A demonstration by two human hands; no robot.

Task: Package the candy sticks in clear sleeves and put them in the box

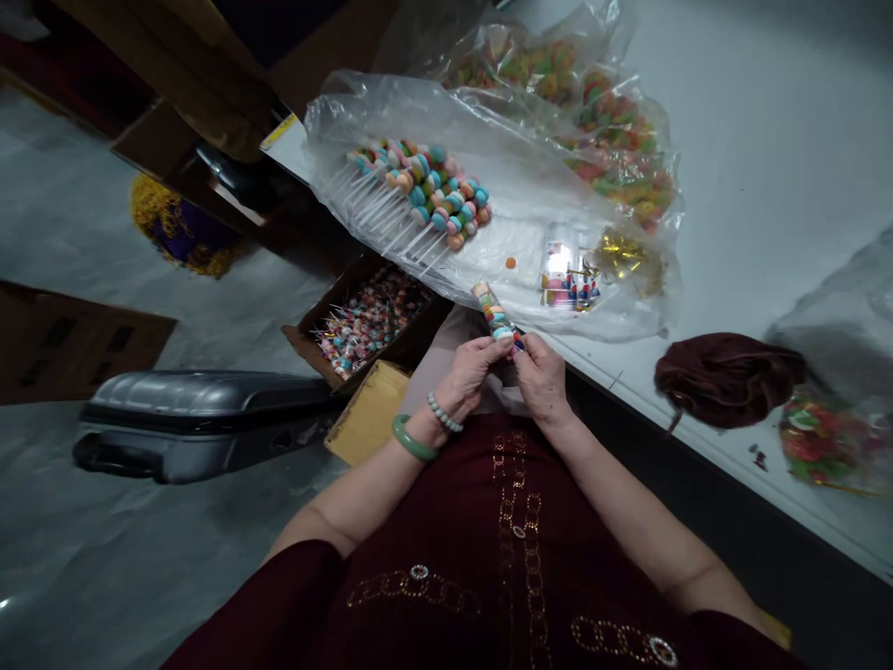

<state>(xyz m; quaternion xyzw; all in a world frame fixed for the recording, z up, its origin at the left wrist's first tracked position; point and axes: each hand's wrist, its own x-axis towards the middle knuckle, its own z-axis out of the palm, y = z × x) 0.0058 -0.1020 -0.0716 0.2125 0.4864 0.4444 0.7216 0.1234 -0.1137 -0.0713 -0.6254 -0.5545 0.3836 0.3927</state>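
**Two-Handed Fingertip Pinch**

Both forearms converge at the front of the body, with the wrists bent inward. The left hand [469, 374] and the right hand [542, 380] stand close together, fingers curled, and pinch the lower end of a multicoloured candy skewer [494, 312] between the fingertips. The skewer, a short column of round pastel candies, tilts up and away from the body, just off the edge of the surface. A green jade bangle [413, 438] and a white beaded bracelet [443, 411] encircle the left wrist. A maroon garment with gold stud patterns [488, 521] covers the torso.

A transparent polythene sheet [530, 223] lies on the white surface [767, 140] and carries rows of white-sticked candy skewers [419, 191]. A stack of small printed packets with gold tinsel [568, 279] rests near the hands. A brown cardboard box of lollipops [335, 302] stands beside the surface edge, left of the hands. A maroon velvet cloth [726, 380] lies further right on the surface. A grey hard-shell suitcase [195, 423] lies on the grey floor [90, 558].
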